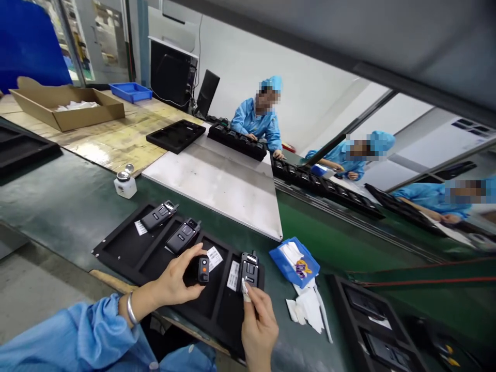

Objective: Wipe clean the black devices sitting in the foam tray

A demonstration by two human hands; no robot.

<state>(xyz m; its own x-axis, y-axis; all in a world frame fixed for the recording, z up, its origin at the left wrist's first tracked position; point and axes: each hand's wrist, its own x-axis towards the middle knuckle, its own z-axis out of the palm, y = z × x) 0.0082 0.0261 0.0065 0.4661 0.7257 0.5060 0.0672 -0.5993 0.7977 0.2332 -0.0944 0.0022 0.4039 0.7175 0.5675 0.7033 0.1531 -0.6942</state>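
Note:
My left hand [172,274] grips a small black two-way radio [203,269] by its sides, with its orange button facing up, just above a black foam tray [116,248]. My right hand [259,325] pinches a small white wipe [245,290] against the lower edge of a second radio [248,269], which lies in the tray. Several compartments divide the tray. Two more radios [159,215] [183,235] lie in the compartments farther left, beside small white labels [215,257].
A blue pouch of wipes [294,262] and loose white wipes [308,310] lie to the right on the green bench. A small white bottle [125,182] stands to the left. Beyond a steel sheet [217,188], a co-worker [258,113] sits behind a tray of radios [236,140].

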